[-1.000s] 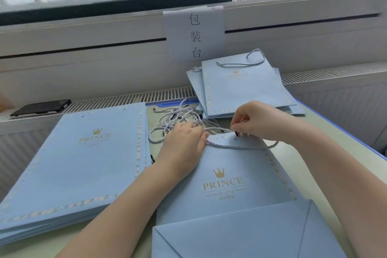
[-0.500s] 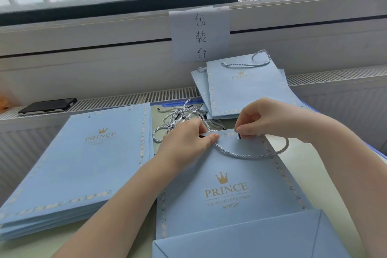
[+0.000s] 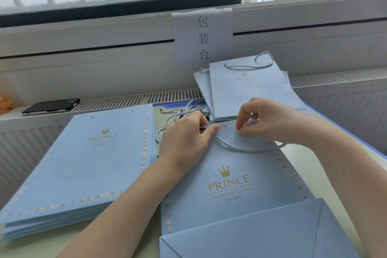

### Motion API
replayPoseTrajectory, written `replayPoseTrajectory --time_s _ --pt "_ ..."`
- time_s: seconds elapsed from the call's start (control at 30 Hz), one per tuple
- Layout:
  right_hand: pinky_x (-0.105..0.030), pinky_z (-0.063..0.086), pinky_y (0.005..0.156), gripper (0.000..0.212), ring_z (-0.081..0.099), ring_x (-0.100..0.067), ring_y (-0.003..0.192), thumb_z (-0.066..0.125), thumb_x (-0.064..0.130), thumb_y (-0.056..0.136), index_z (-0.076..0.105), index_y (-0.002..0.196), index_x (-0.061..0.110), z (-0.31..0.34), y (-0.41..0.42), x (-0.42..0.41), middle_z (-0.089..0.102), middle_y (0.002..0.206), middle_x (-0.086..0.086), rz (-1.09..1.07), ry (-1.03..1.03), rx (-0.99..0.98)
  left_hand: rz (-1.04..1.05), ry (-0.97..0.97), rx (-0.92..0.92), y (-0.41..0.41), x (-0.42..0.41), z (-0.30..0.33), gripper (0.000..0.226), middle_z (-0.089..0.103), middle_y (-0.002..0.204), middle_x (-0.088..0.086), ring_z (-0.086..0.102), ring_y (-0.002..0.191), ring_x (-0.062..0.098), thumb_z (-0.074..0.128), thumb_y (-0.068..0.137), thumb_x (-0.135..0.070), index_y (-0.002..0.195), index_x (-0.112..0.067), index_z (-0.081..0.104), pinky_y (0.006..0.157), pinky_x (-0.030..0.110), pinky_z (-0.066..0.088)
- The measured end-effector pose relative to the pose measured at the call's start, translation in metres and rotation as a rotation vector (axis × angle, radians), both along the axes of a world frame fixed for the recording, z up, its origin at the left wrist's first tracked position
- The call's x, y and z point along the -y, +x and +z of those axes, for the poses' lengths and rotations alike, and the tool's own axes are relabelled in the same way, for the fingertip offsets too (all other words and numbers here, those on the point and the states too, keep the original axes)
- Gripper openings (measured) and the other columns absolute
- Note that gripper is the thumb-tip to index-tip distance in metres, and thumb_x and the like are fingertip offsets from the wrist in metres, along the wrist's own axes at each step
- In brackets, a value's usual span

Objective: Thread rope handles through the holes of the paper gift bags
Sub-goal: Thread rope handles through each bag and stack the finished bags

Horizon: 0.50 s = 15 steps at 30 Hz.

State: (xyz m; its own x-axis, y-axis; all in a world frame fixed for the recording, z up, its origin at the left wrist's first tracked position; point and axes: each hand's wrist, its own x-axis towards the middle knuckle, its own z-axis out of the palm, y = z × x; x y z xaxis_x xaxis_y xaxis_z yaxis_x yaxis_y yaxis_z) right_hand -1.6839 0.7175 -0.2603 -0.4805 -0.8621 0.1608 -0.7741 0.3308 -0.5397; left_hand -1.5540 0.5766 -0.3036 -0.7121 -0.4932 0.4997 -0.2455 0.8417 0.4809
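Note:
A flat light-blue paper gift bag (image 3: 230, 176) printed PRINCE lies in front of me, its top edge away from me. A grey twisted rope handle (image 3: 243, 148) droops in a loop across its upper part. My left hand (image 3: 184, 142) grips the bag's top edge at the left end of the rope. My right hand (image 3: 270, 121) pinches the rope's other end at the top edge on the right. A tangle of loose rope handles (image 3: 178, 115) lies just beyond my left hand.
A thick stack of bags without handles (image 3: 83, 165) lies at the left. Bags with handles (image 3: 249, 90) are piled at the back right. A black phone (image 3: 52, 105) rests on the radiator grille. A paper sign (image 3: 203, 35) hangs below the window.
Both hands and the bag's top edge have lifted slightly. The rope loop hangs lower on the bag. My right hand's fingertips have closed in at the top edge.

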Motion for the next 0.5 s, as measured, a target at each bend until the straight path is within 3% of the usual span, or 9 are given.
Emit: replayPoseTrajectory --time_s 0.07,0.13,0.3,0.5 --pt "-0.006 0.037 0.061 0.019 0.046 0.011 0.076 0.070 0.019 0.080 0.057 0.084 0.033 0.0019 0.0001 -0.0007 0.045 0.088 0.016 -0.004 -0.017 -0.029 0.000 -0.040 -0.029 -0.0001 0.0001 0.0000 0.028 0.058 0.079 -0.008 0.055 0.081 0.017 0.056 0.089 -0.047 0.083 -0.020 0.051 0.067 0.030 0.036" --pt "-0.003 0.035 0.054 0.024 0.044 0.020 0.064 0.068 0.018 0.082 0.055 0.096 0.031 0.0036 0.0000 -0.0027 0.043 0.083 0.019 -0.008 -0.024 -0.001 0.008 -0.114 -0.059 -0.0006 0.0009 0.0002 0.029 0.059 0.079 -0.006 0.055 0.078 0.020 0.057 0.089 -0.047 0.083 -0.019 0.052 0.066 0.031 0.035" --pt "-0.015 0.038 0.059 0.020 0.050 0.002 0.065 0.063 0.020 0.081 0.055 0.082 0.038 0.0007 -0.0008 -0.0029 0.054 0.087 0.016 0.009 0.077 0.005 0.011 -0.474 -0.185 -0.0029 -0.0034 -0.0038 0.027 0.057 0.060 -0.005 0.054 0.057 0.020 0.062 0.077 -0.041 0.070 -0.016 0.055 0.059 0.029 0.041" --pt "-0.022 0.041 0.058 0.016 0.053 -0.006 0.055 0.060 0.017 0.079 0.065 0.073 0.031 0.0036 0.0004 -0.0053 0.063 0.064 0.009 0.022 0.173 0.066 -0.057 -0.573 -0.205 -0.0024 -0.0032 -0.0046 0.034 0.056 0.060 -0.004 0.053 0.057 0.021 0.047 0.081 -0.045 0.069 -0.015 0.056 0.064 0.030 0.030"
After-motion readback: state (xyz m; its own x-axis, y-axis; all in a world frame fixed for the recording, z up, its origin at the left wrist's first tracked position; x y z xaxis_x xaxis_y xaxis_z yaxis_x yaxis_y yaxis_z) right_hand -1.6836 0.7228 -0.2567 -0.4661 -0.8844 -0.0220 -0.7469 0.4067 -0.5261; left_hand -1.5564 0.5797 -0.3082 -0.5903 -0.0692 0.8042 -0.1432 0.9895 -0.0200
